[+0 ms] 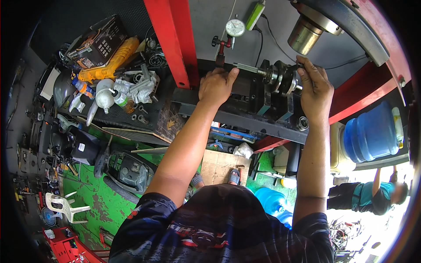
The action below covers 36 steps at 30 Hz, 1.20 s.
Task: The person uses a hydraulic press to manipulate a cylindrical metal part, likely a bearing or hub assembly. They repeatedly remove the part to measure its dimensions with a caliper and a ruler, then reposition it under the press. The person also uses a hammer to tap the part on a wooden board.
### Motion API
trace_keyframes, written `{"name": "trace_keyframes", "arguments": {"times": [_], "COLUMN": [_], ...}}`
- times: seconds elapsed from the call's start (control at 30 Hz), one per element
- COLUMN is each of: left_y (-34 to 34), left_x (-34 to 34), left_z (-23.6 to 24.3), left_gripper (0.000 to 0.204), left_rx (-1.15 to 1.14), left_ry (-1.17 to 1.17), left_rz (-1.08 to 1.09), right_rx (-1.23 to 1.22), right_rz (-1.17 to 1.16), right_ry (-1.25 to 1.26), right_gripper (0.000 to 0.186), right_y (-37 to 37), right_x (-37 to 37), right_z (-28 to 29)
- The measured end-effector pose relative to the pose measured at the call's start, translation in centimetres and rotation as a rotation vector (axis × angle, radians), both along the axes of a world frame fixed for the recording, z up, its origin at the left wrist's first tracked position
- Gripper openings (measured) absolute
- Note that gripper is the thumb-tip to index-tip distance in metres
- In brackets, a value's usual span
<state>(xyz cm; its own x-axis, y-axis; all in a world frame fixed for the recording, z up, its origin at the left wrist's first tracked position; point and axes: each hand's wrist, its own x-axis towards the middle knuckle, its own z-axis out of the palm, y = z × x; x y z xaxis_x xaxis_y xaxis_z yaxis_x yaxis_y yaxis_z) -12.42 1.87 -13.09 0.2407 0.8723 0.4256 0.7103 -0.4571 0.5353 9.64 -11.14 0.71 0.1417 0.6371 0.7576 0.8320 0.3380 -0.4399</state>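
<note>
I count one shiny steel crankshaft with dark round webs (280, 78), one white-faced round dial gauge (235, 27) on a red-and-dark stand, two upright dark steel blocks (262, 104) below the shaft, and one round metal bearing ring (302, 123) on the dark steel bench (272, 128), near its front edge. One red-painted steel post (172, 44) rises to the left of the gauge. The crankshaft lies between my two hands, roughly crosswise in front of me, its slim bright end pointing left toward my left grip (219, 84) and its webs just beside my right grip (315, 83). My left thumb reaches up near that slim tip, while the other fingers curl at the foot of the gauge stand (whether they close on anything, I cannot tell). My right fingers bend inward with little space between them, at the shaft's right-hand side; I cannot tell whether they hold it or only touch it. Both my bare forearms stretch forward and up, the left one slanting inward, the right one nearly straight, with the backs of both hands toward me.
</note>
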Motion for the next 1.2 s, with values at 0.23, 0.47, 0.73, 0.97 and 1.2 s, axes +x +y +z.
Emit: {"name": "trace_keyframes", "arguments": {"times": [0.23, 0.47, 0.73, 0.97, 1.2], "left_y": [-0.1, 0.0, -0.1, -0.1, -0.1], "left_x": [0.0, 0.0, -0.1, 0.0, 0.0], "left_z": [0.2, 0.1, 0.1, 0.1, 0.2], "left_gripper": [0.080, 0.079, 0.079, 0.081, 0.079], "left_rx": [0.004, 0.025, 0.024, -0.007, 0.002], "left_ry": [-0.002, 0.001, -0.012, -0.007, -0.003], "left_rz": [-0.003, 0.005, 0.000, 0.007, 0.004], "right_rx": [-0.077, -0.082, -0.089, -0.004, -0.013], "right_rz": [0.001, -0.018, 0.010, 0.016, 0.004], "right_ry": [-0.039, -0.114, 0.019, 0.044, 0.001], "right_gripper": [0.030, 0.029, 0.027, 0.027, 0.027], "right_y": [1.6, 1.8, 0.6, 0.4, 0.8], "right_x": [0.9, 0.9, 0.1, 0.1, 0.3], "right_z": [-2.2, -2.7, -1.5, -0.5, -0.9]}}
